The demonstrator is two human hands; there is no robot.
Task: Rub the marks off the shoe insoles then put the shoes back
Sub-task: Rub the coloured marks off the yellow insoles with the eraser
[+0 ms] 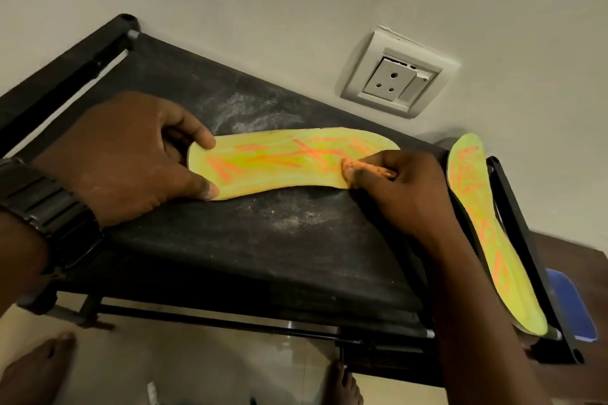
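There it was: the long yellow foam insole (pixel 279 161), scrawled with orange marks, lay flat on the dusty black fabric top of the shoe rack (pixel 263 240). The left hand (pixel 131 154), a dark watch (pixel 42 204) on its wrist, had thumb and forefinger spread across the narrower end, pressing it down. The right hand (pixel 401 181) sat at the broad end, fingertips pinched tight on a small orange-smeared rubbing piece (pixel 371 171); eraser or wad, I couldn't tell. Plenty of orange was left along the middle, so I'd have called this early going. To do it well, I reckoned short firm strokes working away from the anchoring hand, so the thin foam wouldn't buckle. The pinning fingers would want shifting closer as the rubbing moved along, and a cleaner face of the piece turned down to avoid smearing. A second yellow insole (pixel 487 233), marked just as heavily, lay along the rack's right edge, well apart. No shoes were in sight. A white wall socket (pixel 398 76) sat above the rack.
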